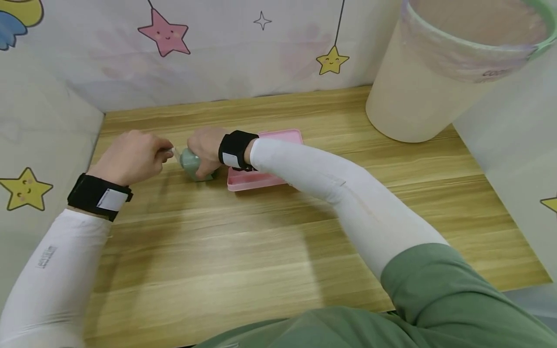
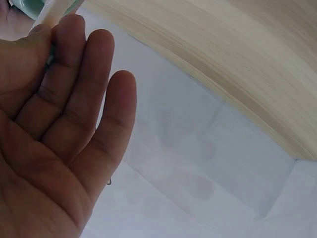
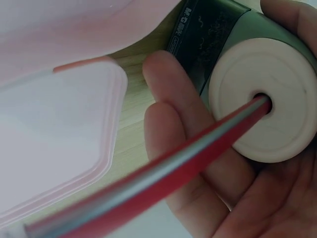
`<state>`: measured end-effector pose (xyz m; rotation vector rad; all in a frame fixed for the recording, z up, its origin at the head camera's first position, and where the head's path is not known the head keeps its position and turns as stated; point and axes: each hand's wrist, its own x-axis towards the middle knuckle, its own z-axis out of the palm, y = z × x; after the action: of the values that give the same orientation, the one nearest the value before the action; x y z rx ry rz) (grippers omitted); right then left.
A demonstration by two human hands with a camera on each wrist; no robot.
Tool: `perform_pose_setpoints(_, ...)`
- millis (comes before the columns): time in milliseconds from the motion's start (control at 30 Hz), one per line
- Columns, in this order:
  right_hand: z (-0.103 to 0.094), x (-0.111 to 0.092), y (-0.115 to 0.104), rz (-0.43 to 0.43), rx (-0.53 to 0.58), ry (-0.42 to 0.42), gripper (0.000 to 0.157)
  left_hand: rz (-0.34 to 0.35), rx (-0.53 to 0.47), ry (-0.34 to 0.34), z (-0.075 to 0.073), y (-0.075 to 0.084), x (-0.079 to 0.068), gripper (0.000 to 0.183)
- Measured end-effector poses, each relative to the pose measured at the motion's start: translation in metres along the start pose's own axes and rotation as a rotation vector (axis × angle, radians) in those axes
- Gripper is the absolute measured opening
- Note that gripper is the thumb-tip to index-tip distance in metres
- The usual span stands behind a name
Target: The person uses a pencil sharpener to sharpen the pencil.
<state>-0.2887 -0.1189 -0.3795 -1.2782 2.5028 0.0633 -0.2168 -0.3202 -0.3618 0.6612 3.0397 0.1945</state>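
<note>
Nearest the head camera, a green cloth sleeve covers the upper right arm, with a white stretch arm cover below it. The right hand curls partway round a green rounded pencil sharpener, holding it near the table's far left, just beside an opened pink plastic box. A red-and-silver striped pencil sits in the hole of the sharpener's cream round face. Thumb and forefinger of the left hand pinch a narrow pale piece on the sharpener's other side, the remaining fingers loosely bent.

Between box and sharpener runs only a narrow strip; towards the body a broad stretch of wood spreads to the near edge. The left edge passes close by the left hand; the far edge meets the wall. A tall cream bin with a thin plastic liner takes up the far right.

Yellowish wood grain stripes the tabletop, glossy with reflected light. White sheeting printed with smiling stars encloses it.
</note>
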Motion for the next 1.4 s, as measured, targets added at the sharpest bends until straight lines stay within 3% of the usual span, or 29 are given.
perform_pose_setpoints(200, 0.0, 0.0, -0.002, 0.012, 0.005, -0.005, 0.048, 0.042, 0.021, 0.028, 0.001, 0.003, -0.011, 0.018)
perform_pose_setpoints(467, 0.0, -0.001, -0.001, 0.01, 0.015, -0.01, 0.05, 0.076, -0.01, -0.051, 0.002, 0.011, -0.019, 0.013)
perform_pose_setpoints(600, 0.001, -0.001, 0.001, -0.002, 0.014, 0.0, 0.049, 0.102, -0.027, -0.068, 0.011, 0.011, -0.022, 0.013)
perform_pose_setpoints(733, 0.002, -0.001, 0.001, -0.001, 0.01, 0.0, 0.045, 0.142, -0.039, -0.095, 0.028, 0.009, -0.022, 0.029)
perform_pose_setpoints(867, 0.0, -0.001, -0.001, -0.005, 0.002, -0.001, 0.042, 0.106, -0.082, -0.129, 0.041, 0.005, -0.019, 0.028)
perform_pose_setpoints(1100, 0.0, 0.001, -0.001, -0.009, 0.025, -0.006, 0.046, 0.06, -0.134, -0.166, 0.05, -0.004, -0.009, 0.03)
perform_pose_setpoints(1400, 0.0, 0.0, -0.001, -0.002, 0.031, -0.007, 0.05, 0.038, -0.15, -0.136, 0.057, -0.017, 0.004, 0.019)
